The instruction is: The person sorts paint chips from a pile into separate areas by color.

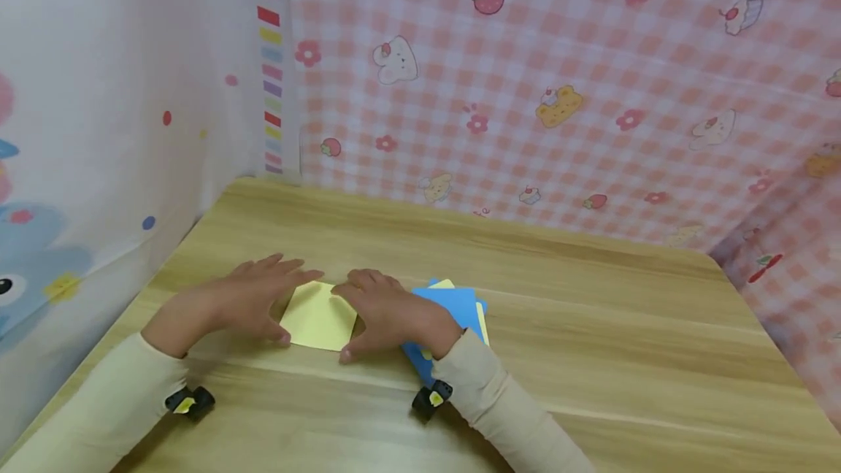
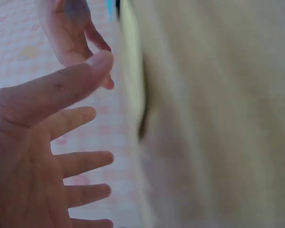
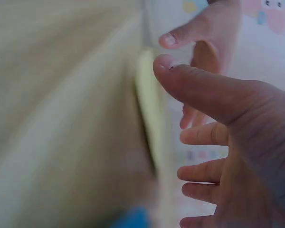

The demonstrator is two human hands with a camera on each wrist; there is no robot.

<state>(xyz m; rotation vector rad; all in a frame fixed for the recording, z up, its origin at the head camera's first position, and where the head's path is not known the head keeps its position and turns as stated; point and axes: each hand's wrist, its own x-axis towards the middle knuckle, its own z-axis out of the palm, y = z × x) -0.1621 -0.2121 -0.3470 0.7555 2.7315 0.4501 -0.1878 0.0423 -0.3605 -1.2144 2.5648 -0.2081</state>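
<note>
A square yellow sheet of paper (image 1: 320, 318) lies on the wooden table between the two hands. Along its left side is the left hand (image 1: 252, 299), fingers spread and thumb near the lower left corner. The right hand (image 1: 388, 312) stands opposite, its fingers over the upper right corner and its thumb by the lower right one. Both wrist views show straight, spread fingers with nothing held, and the yellow paper (image 3: 149, 102) edge-on. Whether any fingertip touches the paper I cannot tell. Behind the right hand, partly hidden by it, lie overlapping blue and yellow sheets (image 1: 455, 304).
The wood-grain table (image 1: 591, 356) extends to the right and toward the front. A pink checked cloth (image 1: 525, 57) hangs at the back and right, and a white patterned cloth (image 1: 131, 79) on the left. Black wrist devices (image 1: 190, 403) sit on both cream sleeves.
</note>
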